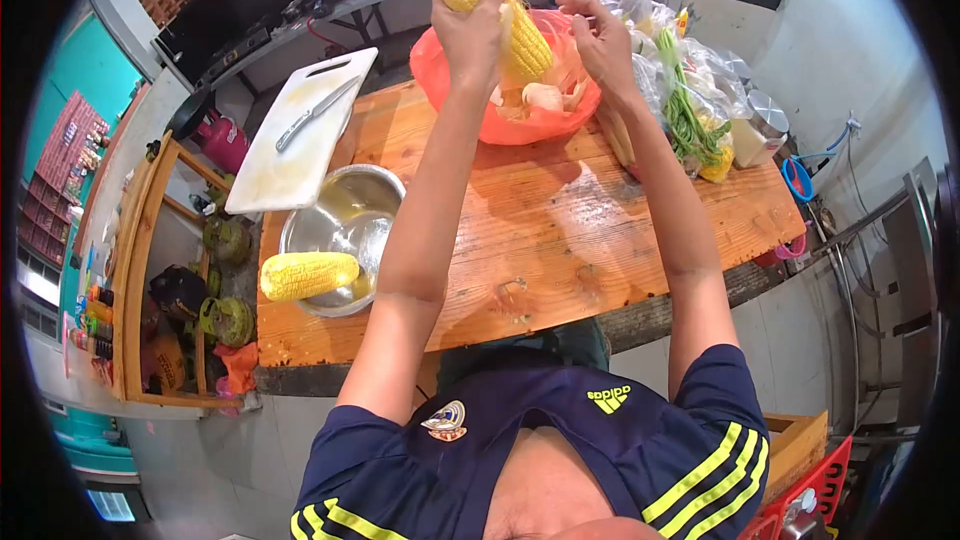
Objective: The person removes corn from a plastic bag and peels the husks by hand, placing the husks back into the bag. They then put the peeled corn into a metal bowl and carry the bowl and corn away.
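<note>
My left hand (472,35) is wrapped around a husked yellow corn cob (527,48), held tilted above a red plastic bag (450,80). Pale husk pieces (543,97) lie inside the bag. To the right of the cob and apart from it, my right hand (603,52) has its fingers curled in a pinch; anything between them is too small to make out. A second corn cob (309,275) rests across the steel bowl (388,190) at the table's left side.
A white cutting board (270,175) carrying a knife (318,113) lies beyond the bowl on the wooden table (500,270). Plastic bags (650,75) and leafy greens (690,125) sit at the right, near a lidded container (760,130). A wooden rack (135,290) stands left.
</note>
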The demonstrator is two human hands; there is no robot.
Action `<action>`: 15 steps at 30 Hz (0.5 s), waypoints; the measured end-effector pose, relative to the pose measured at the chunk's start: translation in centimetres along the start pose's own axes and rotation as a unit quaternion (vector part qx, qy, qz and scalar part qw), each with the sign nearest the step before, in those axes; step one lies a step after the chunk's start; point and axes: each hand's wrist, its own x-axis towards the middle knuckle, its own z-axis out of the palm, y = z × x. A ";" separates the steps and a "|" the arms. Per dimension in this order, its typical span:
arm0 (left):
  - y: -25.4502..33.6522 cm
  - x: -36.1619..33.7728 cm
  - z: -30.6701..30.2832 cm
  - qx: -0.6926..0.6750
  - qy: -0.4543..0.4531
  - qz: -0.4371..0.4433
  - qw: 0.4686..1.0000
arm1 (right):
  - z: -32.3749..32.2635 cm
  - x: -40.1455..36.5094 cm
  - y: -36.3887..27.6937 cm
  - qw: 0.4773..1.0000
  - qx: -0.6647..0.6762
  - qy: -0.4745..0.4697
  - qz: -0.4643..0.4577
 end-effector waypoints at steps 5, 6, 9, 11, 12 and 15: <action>-3.1 1.7 1.1 0.230 0.036 0.077 0.969 | 1.2 -1.4 -3.0 0.992 0.014 -0.048 -0.113; -3.4 1.9 1.2 0.251 0.037 0.066 0.965 | 1.6 -1.7 -3.0 0.990 0.004 -0.067 -0.121; -3.4 1.4 0.6 0.232 0.002 0.032 0.972 | 2.4 -0.8 -0.9 0.994 0.069 -0.014 -0.086; -4.5 1.9 -1.2 0.206 -0.052 0.001 0.977 | 2.8 -0.6 0.1 0.990 0.133 -0.003 -0.053; -4.4 2.0 -1.6 0.217 -0.068 -0.026 0.974 | 2.8 -0.5 0.3 0.986 0.166 -0.013 -0.030; -1.8 0.4 -1.3 0.185 -0.120 -0.125 0.967 | 2.8 -0.3 0.5 0.971 0.240 -0.003 0.019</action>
